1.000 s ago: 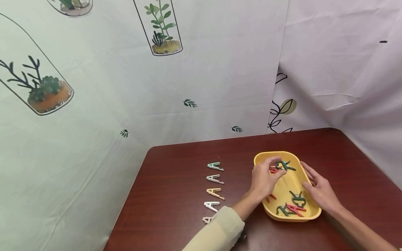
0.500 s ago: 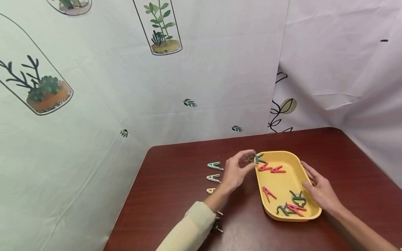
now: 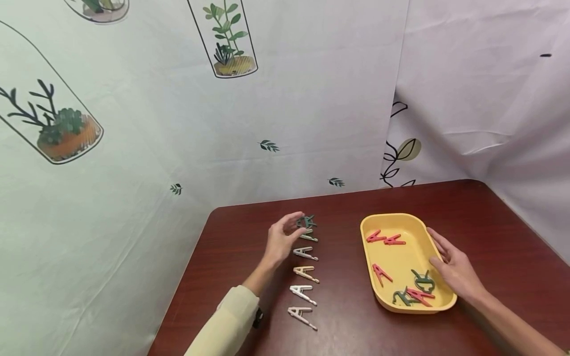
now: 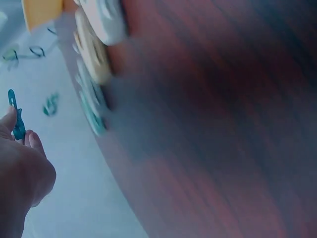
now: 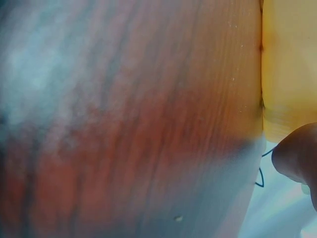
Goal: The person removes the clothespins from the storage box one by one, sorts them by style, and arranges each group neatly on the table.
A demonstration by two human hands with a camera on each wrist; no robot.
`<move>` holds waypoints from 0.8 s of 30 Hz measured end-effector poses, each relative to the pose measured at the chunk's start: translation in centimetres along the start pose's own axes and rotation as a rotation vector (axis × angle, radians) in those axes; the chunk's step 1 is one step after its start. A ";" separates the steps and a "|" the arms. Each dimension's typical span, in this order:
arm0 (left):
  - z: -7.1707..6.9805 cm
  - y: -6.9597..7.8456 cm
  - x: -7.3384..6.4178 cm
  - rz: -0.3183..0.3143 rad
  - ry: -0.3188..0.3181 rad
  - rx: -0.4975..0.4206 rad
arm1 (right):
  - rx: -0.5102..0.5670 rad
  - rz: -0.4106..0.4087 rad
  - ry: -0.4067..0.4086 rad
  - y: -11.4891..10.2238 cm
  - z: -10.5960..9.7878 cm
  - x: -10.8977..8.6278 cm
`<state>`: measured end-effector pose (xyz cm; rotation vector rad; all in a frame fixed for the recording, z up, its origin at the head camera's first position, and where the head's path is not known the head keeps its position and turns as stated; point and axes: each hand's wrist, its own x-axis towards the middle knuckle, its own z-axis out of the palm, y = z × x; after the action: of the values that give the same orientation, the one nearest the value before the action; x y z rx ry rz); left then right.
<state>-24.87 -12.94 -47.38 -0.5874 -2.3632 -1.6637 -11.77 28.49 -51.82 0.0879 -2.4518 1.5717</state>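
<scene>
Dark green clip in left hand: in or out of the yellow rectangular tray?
Out: the left hand pinches the dark green clip near the A-shaped mint clothespin, apart from the yellow tray.

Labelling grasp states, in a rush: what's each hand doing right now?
Left hand: closed, pinching a dark green clip.
Right hand: closed, holding the yellow tray by its side.

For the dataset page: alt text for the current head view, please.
A person's left hand pinches a dark green clip by the far end of a column of five pale clips on a dark red table; the right hand holds a yellow tray containing four red clips and two green clips.
</scene>
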 end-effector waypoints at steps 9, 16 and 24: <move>-4.1 -3.4 -1.0 -0.094 0.066 0.018 | 0.003 0.009 -0.004 0.0 -0.1 0.0; -5.5 -4.9 -2.1 -0.154 0.066 0.075 | 0.015 0.016 -0.004 0.1 0.0 0.0; -6.0 -6.3 -3.1 -0.163 0.012 0.155 | 0.004 0.015 0.001 0.0 0.0 0.0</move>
<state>-25.12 -20.97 -51.85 -0.3645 -2.5622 -1.5208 -11.74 28.52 -51.84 0.0696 -2.4542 1.5818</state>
